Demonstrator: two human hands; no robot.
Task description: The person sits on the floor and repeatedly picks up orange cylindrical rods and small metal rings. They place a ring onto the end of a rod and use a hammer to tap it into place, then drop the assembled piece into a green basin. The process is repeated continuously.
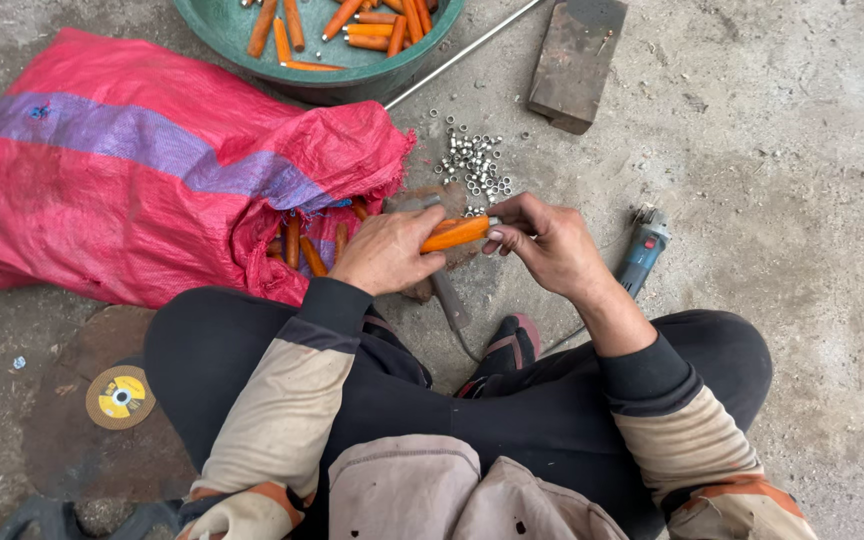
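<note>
From my remote seat I look down over crossed legs in dark trousers, seated on the concrete floor (802, 250). A yellow-labelled cutting disc (120, 396) lies on the floor by the left knee. Just beyond the knees, my left hand (388, 250) is wrapped around the near end of an orange handle (457, 233), fingers curled shut on it. The handle's long axis runs nearly level across the view, left to right, tilted slightly up toward the right. My right hand (550, 243) meets its right-hand tip, thumb and fingertips pinching there; what is pinched is too small to tell. So the handle sits between the two hands, above the floor.

Right of the right wrist lies a blue-grey angle grinder (644, 245). Left of the hands, a red woven sack (132, 170) with a purple stripe gapes open, more orange handles (302, 245) showing in its mouth. Farther out is a scatter of small metal nuts (472, 165), then a dark metal block (577, 62), a thin steel rod (467, 50) and a green basin (242, 35) holding further orange handles.
</note>
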